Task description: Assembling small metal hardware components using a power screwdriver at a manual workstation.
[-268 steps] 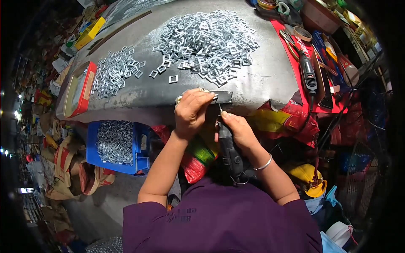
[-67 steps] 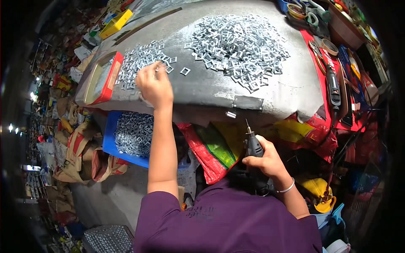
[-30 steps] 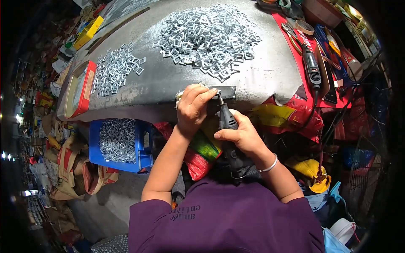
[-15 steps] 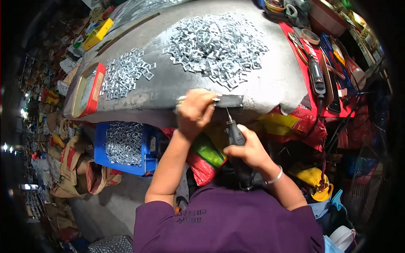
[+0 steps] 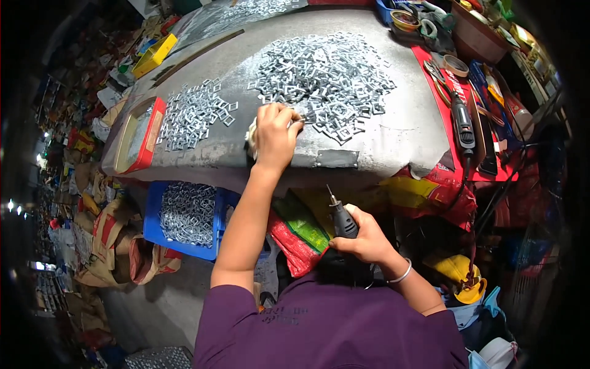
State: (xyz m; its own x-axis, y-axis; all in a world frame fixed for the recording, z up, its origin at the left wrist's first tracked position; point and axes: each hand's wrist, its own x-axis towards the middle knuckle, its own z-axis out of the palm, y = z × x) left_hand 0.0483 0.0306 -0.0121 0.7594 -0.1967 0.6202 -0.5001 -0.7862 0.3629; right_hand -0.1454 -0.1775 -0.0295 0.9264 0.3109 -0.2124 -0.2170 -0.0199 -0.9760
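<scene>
My right hand (image 5: 367, 238) is wrapped round a dark grey rotary tool (image 5: 343, 222), whose thin bit points up toward the table edge, apart from it. Over the table, my left hand (image 5: 275, 136) is closed, its fingertips at the near left edge of a large heap of small grey metal frames (image 5: 332, 80). Something pale shows along the outer side of that hand; what it is, and what the fingers pinch, I cannot make out. A dark flat pad (image 5: 337, 158) lies on the table edge, between the two hands.
A smaller spread of frames (image 5: 190, 117) lies left, beside a red-edged tray (image 5: 147, 138). Below stands a blue bin (image 5: 153, 224) with more frames. A second rotary tool (image 5: 463, 126), pliers (image 5: 435, 77) and a tape roll (image 5: 455, 66) lie right, with cables hanging nearby.
My left hand has moved from the dark pad up and left to the heap's edge. My right hand has drawn the rotary tool slightly down, away from the pad.
</scene>
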